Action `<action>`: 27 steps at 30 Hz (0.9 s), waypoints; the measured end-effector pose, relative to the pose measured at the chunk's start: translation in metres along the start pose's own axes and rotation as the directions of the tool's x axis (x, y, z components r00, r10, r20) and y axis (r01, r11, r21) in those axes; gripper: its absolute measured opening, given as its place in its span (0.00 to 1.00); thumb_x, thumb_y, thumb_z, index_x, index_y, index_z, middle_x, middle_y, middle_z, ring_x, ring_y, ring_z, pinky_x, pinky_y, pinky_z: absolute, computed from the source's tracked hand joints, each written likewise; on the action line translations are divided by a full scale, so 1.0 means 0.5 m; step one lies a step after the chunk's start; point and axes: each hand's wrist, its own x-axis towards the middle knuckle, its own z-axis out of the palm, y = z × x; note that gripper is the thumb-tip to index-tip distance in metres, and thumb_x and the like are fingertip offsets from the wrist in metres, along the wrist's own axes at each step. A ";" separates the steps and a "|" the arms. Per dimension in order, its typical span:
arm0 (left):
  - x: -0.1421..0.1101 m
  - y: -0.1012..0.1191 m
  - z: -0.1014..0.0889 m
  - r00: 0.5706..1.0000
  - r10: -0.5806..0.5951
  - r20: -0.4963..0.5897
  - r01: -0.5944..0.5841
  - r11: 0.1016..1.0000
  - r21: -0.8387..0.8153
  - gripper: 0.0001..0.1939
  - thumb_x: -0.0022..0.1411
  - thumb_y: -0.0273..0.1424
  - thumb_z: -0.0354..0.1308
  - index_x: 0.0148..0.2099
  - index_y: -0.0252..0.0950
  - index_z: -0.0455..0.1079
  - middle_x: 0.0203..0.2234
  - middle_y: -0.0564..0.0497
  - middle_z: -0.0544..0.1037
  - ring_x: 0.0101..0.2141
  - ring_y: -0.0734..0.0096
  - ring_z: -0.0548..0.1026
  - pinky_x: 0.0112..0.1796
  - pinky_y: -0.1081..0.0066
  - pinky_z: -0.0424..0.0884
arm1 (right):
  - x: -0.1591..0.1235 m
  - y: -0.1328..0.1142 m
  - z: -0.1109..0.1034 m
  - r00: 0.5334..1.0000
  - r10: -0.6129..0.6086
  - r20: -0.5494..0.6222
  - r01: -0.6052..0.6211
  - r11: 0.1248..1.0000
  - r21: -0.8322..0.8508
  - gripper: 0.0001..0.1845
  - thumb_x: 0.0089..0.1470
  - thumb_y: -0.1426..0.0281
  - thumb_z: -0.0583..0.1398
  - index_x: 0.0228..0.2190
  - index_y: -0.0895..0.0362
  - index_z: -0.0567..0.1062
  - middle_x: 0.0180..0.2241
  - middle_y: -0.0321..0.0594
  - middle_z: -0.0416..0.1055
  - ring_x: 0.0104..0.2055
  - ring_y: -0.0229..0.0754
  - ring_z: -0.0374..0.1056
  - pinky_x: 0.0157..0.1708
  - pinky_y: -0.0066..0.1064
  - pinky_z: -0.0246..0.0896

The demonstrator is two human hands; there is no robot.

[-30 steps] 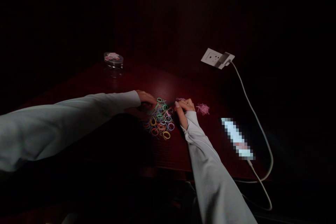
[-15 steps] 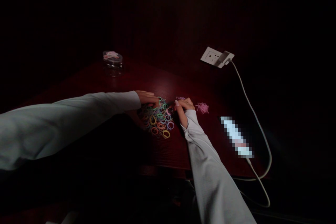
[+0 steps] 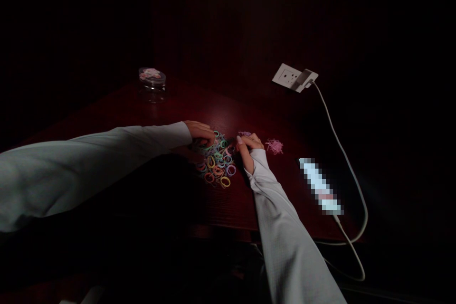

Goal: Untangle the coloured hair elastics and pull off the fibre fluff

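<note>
A loose pile of colourful hair ties [image 3: 217, 170], in yellow, green, blue, orange and purple, lies on the dark red table. My left hand [image 3: 200, 132] reaches over the pile's back left edge, its fingers together and bent down into the ties; the fingertips are hidden. To the right of the pile, my right hand [image 3: 250, 145] is closed in a pinch, thumb against fingers. What it holds, if anything, cannot be made out. Just beyond it shows a small purple bunch [image 3: 244, 133], partly covered by the hand. A pink bunch of thin bands [image 3: 275, 146] lies farther right.
A clear round jar [image 3: 152, 84] with a pink-patterned lid stands at the back left. On the right lies a lit phone [image 3: 320, 186], blurred out, with a white cable [image 3: 335, 133] looping to a charger in the wall socket [image 3: 287, 77]. The surroundings are very dark.
My left hand has shifted very slightly, and the ties near it have moved: a yellow one has turned and the pile's left side looks narrower. My right hand has stayed nearly still.
</note>
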 end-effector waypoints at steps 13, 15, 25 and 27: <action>0.000 -0.035 -0.015 0.984 -0.177 0.009 0.175 0.978 0.114 0.27 0.75 0.42 0.32 0.34 0.37 0.67 0.28 0.50 0.74 0.32 0.68 0.69 0.43 0.71 0.64 | -0.001 0.011 0.009 0.994 -0.095 -0.048 0.095 0.995 -0.001 0.21 0.69 0.57 0.54 0.29 0.51 0.79 0.32 0.37 0.75 0.42 0.45 0.62 0.49 0.40 0.61; 0.000 -0.035 -0.013 0.984 -0.176 0.014 0.172 0.973 0.151 0.28 0.76 0.43 0.32 0.34 0.38 0.67 0.29 0.50 0.75 0.33 0.68 0.70 0.43 0.70 0.64 | -0.002 0.010 0.009 0.995 -0.091 -0.044 0.091 0.996 0.005 0.19 0.68 0.57 0.55 0.30 0.50 0.79 0.33 0.37 0.75 0.42 0.46 0.62 0.49 0.40 0.61; -0.004 -0.002 -0.025 0.978 -0.203 0.055 0.188 0.962 0.200 0.22 0.76 0.39 0.37 0.37 0.38 0.69 0.34 0.49 0.79 0.37 0.66 0.74 0.45 0.67 0.62 | -0.003 0.009 0.006 0.997 -0.080 -0.011 0.080 0.997 0.014 0.18 0.68 0.58 0.55 0.33 0.49 0.80 0.34 0.39 0.74 0.44 0.47 0.62 0.51 0.41 0.60; -0.003 -0.001 -0.028 0.975 -0.204 0.088 0.182 0.961 0.209 0.22 0.76 0.39 0.37 0.38 0.38 0.69 0.35 0.49 0.79 0.37 0.67 0.74 0.46 0.68 0.62 | -0.003 0.009 0.007 0.996 -0.085 -0.013 0.085 0.996 0.013 0.18 0.68 0.59 0.54 0.33 0.49 0.81 0.34 0.38 0.74 0.44 0.47 0.62 0.51 0.41 0.61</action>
